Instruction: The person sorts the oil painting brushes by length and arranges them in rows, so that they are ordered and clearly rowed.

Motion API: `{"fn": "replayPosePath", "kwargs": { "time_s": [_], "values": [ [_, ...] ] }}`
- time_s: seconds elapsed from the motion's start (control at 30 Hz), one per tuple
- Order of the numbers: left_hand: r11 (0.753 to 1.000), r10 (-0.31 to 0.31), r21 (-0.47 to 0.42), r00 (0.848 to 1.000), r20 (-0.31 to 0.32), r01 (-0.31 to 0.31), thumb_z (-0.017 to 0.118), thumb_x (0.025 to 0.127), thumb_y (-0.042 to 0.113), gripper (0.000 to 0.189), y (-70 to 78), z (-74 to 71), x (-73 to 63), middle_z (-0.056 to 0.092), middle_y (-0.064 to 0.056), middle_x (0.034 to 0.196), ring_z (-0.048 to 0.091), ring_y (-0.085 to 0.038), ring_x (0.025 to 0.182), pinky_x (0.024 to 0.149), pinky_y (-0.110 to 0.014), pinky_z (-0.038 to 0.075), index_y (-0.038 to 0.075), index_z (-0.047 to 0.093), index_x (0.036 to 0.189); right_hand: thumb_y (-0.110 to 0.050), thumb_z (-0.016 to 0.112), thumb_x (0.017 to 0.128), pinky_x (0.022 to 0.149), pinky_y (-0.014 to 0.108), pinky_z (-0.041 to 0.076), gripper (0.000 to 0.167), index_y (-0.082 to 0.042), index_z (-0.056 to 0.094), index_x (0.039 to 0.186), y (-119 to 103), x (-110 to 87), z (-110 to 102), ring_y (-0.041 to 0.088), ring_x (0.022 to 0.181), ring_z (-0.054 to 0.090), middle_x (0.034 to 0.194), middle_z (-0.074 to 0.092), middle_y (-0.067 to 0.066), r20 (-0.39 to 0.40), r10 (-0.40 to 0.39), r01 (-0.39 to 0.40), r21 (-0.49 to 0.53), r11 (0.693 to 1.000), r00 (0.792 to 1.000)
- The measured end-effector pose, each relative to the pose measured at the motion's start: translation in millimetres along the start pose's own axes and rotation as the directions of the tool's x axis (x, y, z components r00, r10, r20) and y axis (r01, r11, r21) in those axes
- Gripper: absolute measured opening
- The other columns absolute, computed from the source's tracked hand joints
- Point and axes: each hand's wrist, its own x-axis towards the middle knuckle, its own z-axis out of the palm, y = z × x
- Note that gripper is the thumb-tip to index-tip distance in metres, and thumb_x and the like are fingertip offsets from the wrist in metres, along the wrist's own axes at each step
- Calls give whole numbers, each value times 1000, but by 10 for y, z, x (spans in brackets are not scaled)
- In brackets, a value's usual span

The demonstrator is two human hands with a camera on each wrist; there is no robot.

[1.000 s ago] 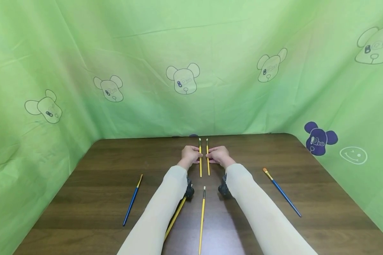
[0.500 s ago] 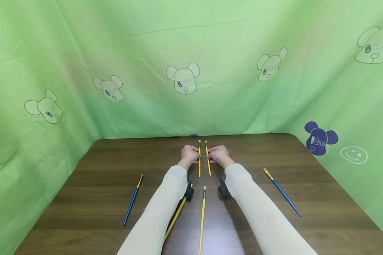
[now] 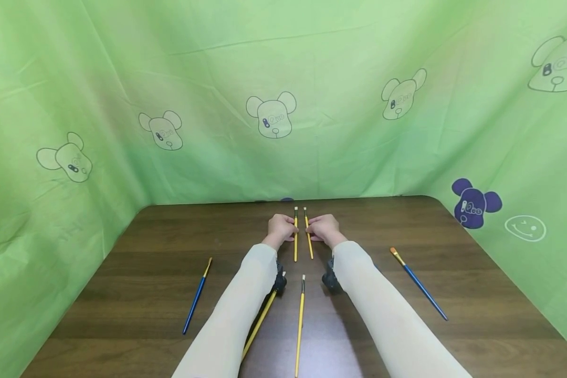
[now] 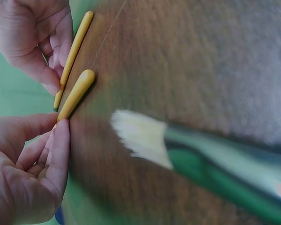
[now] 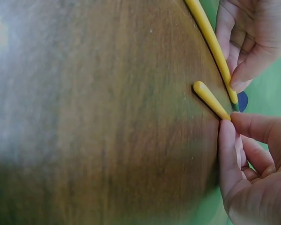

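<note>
A: What do the hands hold?

B: At the far side of the worktop [image 3: 146,236], a person's left hand [image 3: 281,228] pinches the left brush [image 3: 295,249] by its yellow handle; the right hand [image 3: 324,229] pinches the right brush [image 3: 310,249] likewise.

A: Why thumb and fingertips only?

B: Probably because handles so thin leave little for a palm, and a pinch gives finer control of the angle. The two brushes stand side by side between the hands, bristles pointing away from the person, a narrow gap between. Whether either handle rests fully on the wood, one cannot tell.

A: And the brushes nobody holds?

B: A third yellow brush [image 3: 300,325] lies nearer the person than the hands, between the arms. A fourth yellow brush [image 3: 261,321] is partly hidden by the left sleeve [image 3: 242,299]. One blue brush [image 3: 196,299] lies well left of the left hand, another blue brush [image 3: 421,286] well right of the right, a spread that seemingly leaves both arms room.
</note>
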Motion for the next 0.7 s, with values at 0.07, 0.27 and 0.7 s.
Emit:
{"fn": "replayPosePath", "kwargs": {
  "time_s": [0.07, 0.27, 0.7],
  "values": [
    [1000, 2, -10, 1000, -2, -2, 73, 79, -9, 24, -5, -1, -1, 67, -14, 90, 70, -22, 69, 51, -24, 57, -5, 72, 102, 4, 69, 84, 59, 24, 58, 34, 3, 67, 117, -2, -5, -4, 12, 63, 62, 108, 65, 20, 2, -2, 2, 6, 1000, 1000],
    [1000, -20, -24, 1000, 3, 20, 74, 80, -8, 23, -24, -1, 6, 66, -11, 86, 68, -19, 70, 52, -25, 57, -4, 72, 103, 5, 69, 84, 60, 24, 58, 36, 5, 65, 120, 19, -10, -6, 13, 66, 63, 109, 65, 21, 10, -22, 21, 12, 1000, 1000],
    [999, -25, -26, 1000, 15, 25, 74, 81, -7, 23, -15, -7, -1, 68, -9, 84, 68, -18, 72, 54, -26, 58, -3, 72, 103, 2, 71, 84, 59, 23, 58, 35, 3, 66, 118, 42, 34, -8, 12, 68, 63, 105, 66, 19, 11, -20, 20, -6, 1000, 1000]
  ]
}}
